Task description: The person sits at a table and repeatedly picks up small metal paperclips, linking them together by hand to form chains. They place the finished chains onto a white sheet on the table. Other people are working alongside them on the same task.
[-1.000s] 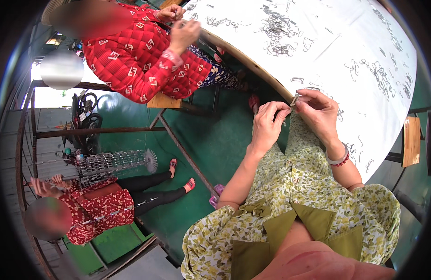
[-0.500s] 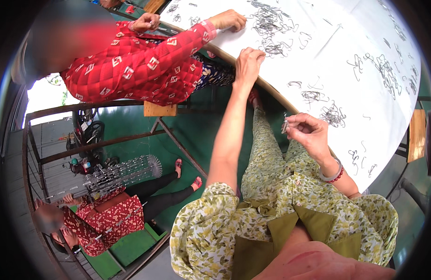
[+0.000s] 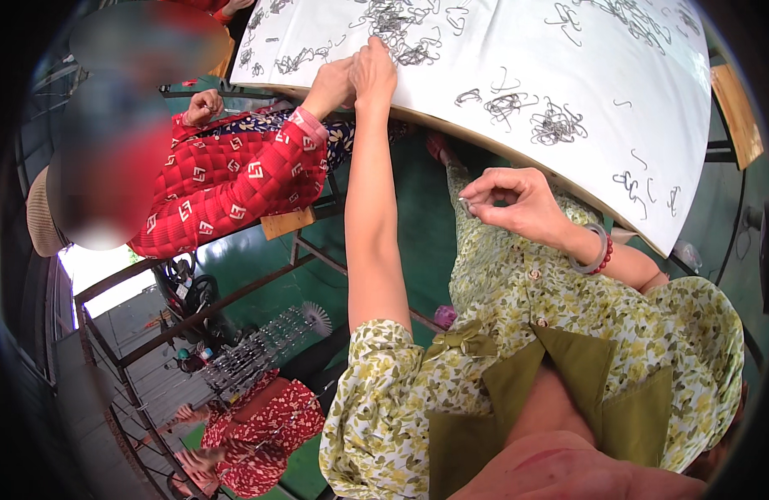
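Note:
My left hand (image 3: 373, 75) reaches over the table's near edge, its fingertips pinched at the border of a heap of dark bent wire hooks (image 3: 416, 52). Whatever is in that pinch is hidden. Nearer my body, my right hand (image 3: 518, 204) is held just off the edge of the white tabletop (image 3: 601, 108). Its thumb and forefinger close on a small grey metal piece (image 3: 463, 202), of which only a bit shows. Smaller heaps of wire hooks (image 3: 558, 125) lie on the table beyond my right hand. A co-worker's hand (image 3: 330, 87) is right beside my left hand, partly behind it.
A co-worker in a red patterned jacket (image 3: 234, 179) sits at my left. Farther down left, another person in red (image 3: 263, 433) is by a rack of shiny strung pieces (image 3: 263, 350). A dark metal frame (image 3: 209, 308) stands between. A wooden stool (image 3: 737, 104) is at the far right.
My view has turned, so the table sits higher and farther left. The co-worker's hand has come next to my left hand. Less of the metal shows at my right fingertips.

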The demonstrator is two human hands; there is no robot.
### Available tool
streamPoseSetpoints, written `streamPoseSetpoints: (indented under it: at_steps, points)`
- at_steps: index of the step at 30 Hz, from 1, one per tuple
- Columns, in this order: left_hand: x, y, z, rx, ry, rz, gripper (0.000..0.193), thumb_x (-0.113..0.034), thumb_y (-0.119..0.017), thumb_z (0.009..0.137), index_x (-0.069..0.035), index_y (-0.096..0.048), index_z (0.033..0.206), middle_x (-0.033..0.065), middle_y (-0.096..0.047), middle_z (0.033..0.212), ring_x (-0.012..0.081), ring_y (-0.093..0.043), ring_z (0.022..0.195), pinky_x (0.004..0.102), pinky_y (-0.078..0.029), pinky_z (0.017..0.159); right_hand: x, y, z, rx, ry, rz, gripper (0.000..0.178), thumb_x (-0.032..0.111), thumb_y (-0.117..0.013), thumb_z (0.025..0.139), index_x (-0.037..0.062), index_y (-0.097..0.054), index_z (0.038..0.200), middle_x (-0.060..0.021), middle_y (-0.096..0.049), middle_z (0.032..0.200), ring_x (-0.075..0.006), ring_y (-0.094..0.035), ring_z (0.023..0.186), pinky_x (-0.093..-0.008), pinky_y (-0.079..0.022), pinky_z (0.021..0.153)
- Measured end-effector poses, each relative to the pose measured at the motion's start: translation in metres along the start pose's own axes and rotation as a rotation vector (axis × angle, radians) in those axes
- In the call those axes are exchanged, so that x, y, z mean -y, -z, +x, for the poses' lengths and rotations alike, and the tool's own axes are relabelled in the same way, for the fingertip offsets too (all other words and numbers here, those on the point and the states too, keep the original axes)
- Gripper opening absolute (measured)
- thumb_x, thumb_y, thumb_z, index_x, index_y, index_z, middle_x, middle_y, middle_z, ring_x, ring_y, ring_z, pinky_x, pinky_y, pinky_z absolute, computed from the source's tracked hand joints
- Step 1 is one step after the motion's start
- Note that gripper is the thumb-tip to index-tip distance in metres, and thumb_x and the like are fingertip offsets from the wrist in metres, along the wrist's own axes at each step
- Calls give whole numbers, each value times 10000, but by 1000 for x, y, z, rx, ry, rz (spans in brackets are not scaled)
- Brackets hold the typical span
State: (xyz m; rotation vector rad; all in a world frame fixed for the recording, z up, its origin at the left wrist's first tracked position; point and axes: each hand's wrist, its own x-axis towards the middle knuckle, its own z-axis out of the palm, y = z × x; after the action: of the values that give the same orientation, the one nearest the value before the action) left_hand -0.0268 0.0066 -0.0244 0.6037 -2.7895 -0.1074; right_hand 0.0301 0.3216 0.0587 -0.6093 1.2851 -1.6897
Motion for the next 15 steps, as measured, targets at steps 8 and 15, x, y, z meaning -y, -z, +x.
streamPoseSetpoints:
  at_steps: [8,15]
  points:
    - [-53,10,-26,-63,-75,-545,148,-137,-585,854,-10,-626,916,177,-644,837,350,-601,830,429,-468,742,5,1,-6,-6,38,-40,192,-40,-614,766,-18,-674,947,-31,-639,795,-59,-588,734,-215,-496,675]
    - [-136,8,-78,-21,-214,-627,136,-138,-688,768,-50,-616,843,125,-626,764,313,-575,794,395,-466,715,13,-3,-2,9,39,-58,181,-71,-613,772,-43,-663,944,-33,-628,811,-62,-584,743,-211,-500,681]
